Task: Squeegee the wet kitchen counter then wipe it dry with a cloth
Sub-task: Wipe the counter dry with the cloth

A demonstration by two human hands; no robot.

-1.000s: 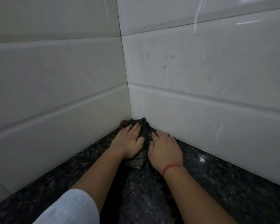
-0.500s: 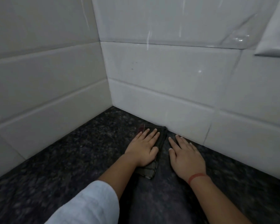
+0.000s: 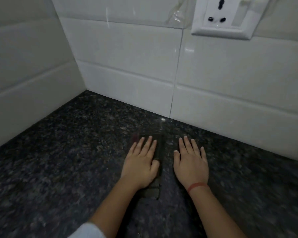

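Dark cloth (image 3: 153, 191) under the flat left hand (image 3: 139, 167) — right hand (image 3: 191, 165) flat on counter (image 3: 58, 160); both grips apart.

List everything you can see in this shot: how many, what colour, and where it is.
cloth: one, dark, flat on the counter under the left hand
counter: one, dark speckled stone, fills the lower half of the view
wall tiles: many, white, on the back and left walls, which meet in a corner
wall socket: one, white, on the back wall, upper right
wristband: one, red, on the right wrist
sleeve: one, white, on the left arm at the bottom edge
left hand: one, fingers straight, pressing flat on the cloth
right hand: one, fingers straight, flat on the counter just right of the cloth
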